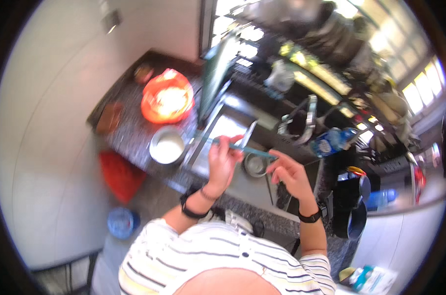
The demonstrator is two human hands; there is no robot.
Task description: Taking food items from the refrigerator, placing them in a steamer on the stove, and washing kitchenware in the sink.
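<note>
My left hand (223, 160) and my right hand (290, 174) hold a thin blue-green stick-like thing (258, 151) between them, over a sink. Its kind cannot be told through the blur; one end lies in my left fingers, the other at my right fingertips. Below, in the sink basin (241, 184), rests a small round metal bowl (256, 165). A metal tray or basin (201, 162) lies just left of it. On the granite counter to the left stands a metal pot with white contents (167, 145).
An orange plastic bag or bowl (167, 96) and a brown block (109, 118) lie on the counter (134, 147). Beyond the sink are a faucet (310, 118) and a blue-labelled plastic bottle (330, 143). Black pots (350, 206) stand at right; a blue water jug (122, 222) is on the floor.
</note>
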